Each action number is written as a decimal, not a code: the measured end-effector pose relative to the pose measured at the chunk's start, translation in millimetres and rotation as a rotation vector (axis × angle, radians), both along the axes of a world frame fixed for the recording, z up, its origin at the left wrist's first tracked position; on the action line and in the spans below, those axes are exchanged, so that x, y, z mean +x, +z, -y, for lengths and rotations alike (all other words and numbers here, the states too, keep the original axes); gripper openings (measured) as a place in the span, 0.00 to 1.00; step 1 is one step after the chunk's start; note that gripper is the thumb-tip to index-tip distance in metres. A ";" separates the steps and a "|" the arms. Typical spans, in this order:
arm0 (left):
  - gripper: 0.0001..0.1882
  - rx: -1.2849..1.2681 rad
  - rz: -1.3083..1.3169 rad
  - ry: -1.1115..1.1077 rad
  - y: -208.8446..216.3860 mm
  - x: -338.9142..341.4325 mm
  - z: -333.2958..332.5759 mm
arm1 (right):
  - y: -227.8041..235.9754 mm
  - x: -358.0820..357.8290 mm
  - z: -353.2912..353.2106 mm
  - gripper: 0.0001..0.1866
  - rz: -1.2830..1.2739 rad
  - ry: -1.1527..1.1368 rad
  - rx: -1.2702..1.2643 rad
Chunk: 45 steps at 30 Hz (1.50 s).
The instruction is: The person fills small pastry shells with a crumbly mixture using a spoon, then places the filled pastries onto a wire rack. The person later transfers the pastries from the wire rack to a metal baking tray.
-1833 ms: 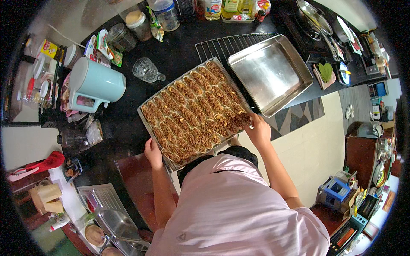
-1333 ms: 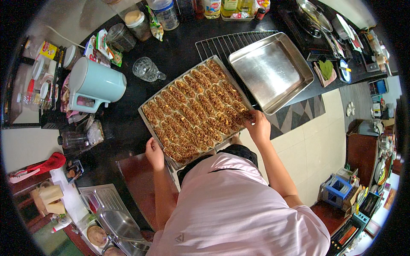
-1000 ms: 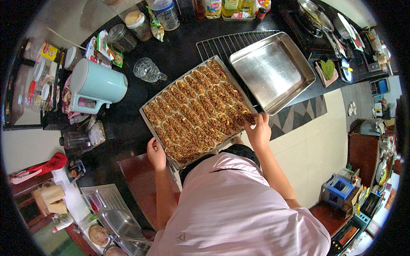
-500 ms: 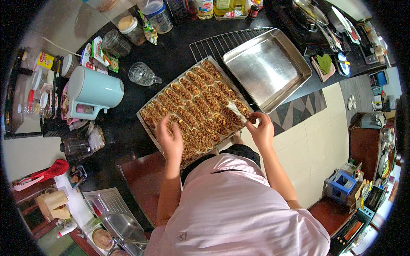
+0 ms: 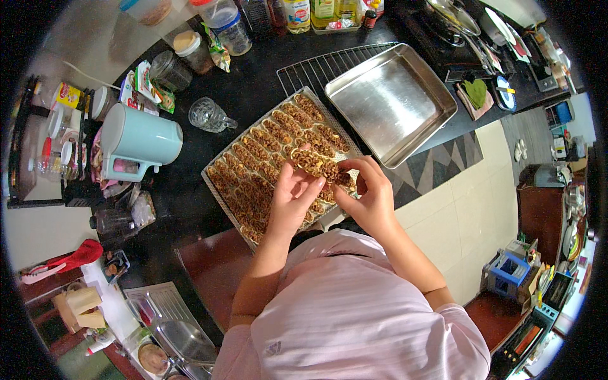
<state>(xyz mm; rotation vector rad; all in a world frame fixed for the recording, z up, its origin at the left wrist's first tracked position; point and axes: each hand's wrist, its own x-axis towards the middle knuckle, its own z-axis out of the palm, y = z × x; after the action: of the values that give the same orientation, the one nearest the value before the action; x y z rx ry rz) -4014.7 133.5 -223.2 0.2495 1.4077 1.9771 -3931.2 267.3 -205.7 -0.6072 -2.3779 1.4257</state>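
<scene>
Over a mesh tray [image 5: 352,151] I hold up an oval nut-topped pastry piece [image 5: 315,163] with a pale rim and brown chopped topping. My left hand [image 5: 294,201] is closed on its near left side, with thumb and fingers pinching it. At the piece's right end, my right hand [image 5: 368,195] grips it between thumb and fingers. Rows of similar nut-topped pieces [image 5: 253,147] cover much of the tray. Bare mesh shows at the tray's right edge. Both hands hide part of the near rows.
Right of the tray, an empty metal pan [image 5: 392,95] rests on a wire rack [image 5: 297,75]. A glass mug [image 5: 209,115] and pale blue electric kettle [image 5: 142,140] stand to the left. Jars [image 5: 191,52] and bottles [image 5: 296,16] line the back of the black counter.
My right hand has brought the piece from the tray's right edge inward and up. My left hand has moved right from the tray's left part and taken hold of it too.
</scene>
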 end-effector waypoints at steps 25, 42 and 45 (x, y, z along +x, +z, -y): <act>0.20 -0.092 0.046 0.120 -1.6 -4.5 1.1 | -7.8 -9.8 -5.7 0.18 -0.116 0.057 -0.136; 0.28 -0.243 -0.030 0.078 -15.1 -15.9 -3.7 | -83.5 -47.2 -80.5 0.17 0.071 -0.170 -0.040; 0.25 -0.332 -0.090 0.162 -17.9 -23.0 14.1 | -124.6 -70.1 -120.6 0.16 0.196 -0.267 0.109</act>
<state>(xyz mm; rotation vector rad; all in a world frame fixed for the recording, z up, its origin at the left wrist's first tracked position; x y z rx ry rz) -4037.7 119.4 -241.1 0.0761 1.8365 1.8384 -4001.2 387.8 -330.3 -1.0331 -2.3879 1.1623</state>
